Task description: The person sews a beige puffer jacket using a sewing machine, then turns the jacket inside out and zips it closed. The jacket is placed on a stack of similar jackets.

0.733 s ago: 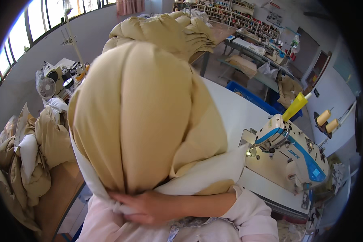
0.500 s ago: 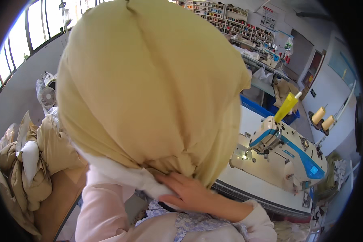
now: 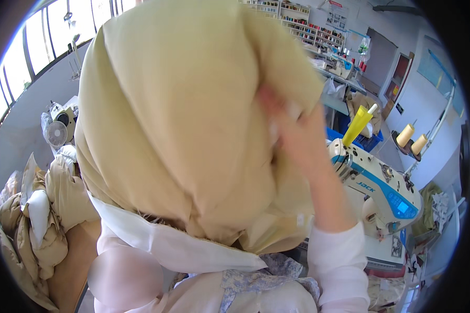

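Note:
A big, puffed-out beige padded garment piece (image 3: 177,120) fills the middle of the view, with a white fabric edge (image 3: 177,248) along its bottom. Fine dark fuzz shows at the seam just above that edge. My right hand (image 3: 297,122) presses against the right side of the piece, its fingers smeared by motion. Small white patches show beside those fingers, too blurred to name. The left arm, in a pale sleeve, runs up under the bulging fabric, which hides my left hand.
A white-and-blue sewing machine (image 3: 384,193) stands at the right, with a yellow cone (image 3: 359,125) on top and cream thread cones (image 3: 405,135) behind it. More beige padded pieces (image 3: 62,201) lie on a brown table (image 3: 78,250) at left, near a small fan (image 3: 56,134).
My right hand has left the bottom seam and moved up and right along the piece. The bulging fabric has turned and shifted, and more of the white edge shows.

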Available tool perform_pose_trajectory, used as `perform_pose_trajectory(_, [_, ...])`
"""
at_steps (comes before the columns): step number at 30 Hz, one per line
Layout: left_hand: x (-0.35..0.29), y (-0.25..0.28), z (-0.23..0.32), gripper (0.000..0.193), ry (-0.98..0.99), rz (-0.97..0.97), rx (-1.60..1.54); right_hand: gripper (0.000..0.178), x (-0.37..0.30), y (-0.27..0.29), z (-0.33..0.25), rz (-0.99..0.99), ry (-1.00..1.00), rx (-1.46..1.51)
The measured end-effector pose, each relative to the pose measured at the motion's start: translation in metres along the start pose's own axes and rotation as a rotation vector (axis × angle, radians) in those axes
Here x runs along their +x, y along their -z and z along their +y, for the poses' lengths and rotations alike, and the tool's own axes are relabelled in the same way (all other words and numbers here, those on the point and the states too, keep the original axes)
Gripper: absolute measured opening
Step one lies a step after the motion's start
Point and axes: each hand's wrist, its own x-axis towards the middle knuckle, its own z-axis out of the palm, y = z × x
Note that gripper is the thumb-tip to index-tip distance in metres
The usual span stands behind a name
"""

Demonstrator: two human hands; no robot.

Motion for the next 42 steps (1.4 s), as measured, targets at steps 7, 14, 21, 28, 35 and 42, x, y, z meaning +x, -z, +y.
perform_pose_trajectory(7, [-0.006,0.023,-0.014,0.064,0.044,0.059,0.002,0.052,0.118,0.029,0.027,0.390,-0.071,0.119])
perform_pose_trajectory(14, [-0.060,0.059,-0.031,0.065,0.137,0.076,-0.007,0.051,0.205,0.007,0.101,0.590,0.219,-0.175])
perform_pose_trajectory(21, [-0.111,-0.076,-0.016,0.050,0.606,-0.259,-0.186,0.037,0.189,-0.056,0.115,0.194,0.587,-0.246])
perform_pose_trajectory(28, [-0.095,-0.077,-0.043,0.030,0.498,-0.154,-0.872,0.079,-0.033,-0.016,0.086,-0.538,0.306,-0.788])
perform_pose_trajectory(35, [-0.055,-0.024,-0.008,0.060,0.209,-0.406,-1.031,0.034,-0.033,-0.041,0.093,-0.487,0.211,-0.970])
perform_pose_trajectory(42, [-0.134,-0.029,-0.036,0.102,0.123,-0.320,0.087,0.033,0.025,-0.049,0.079,-0.204,0.451,-0.842])
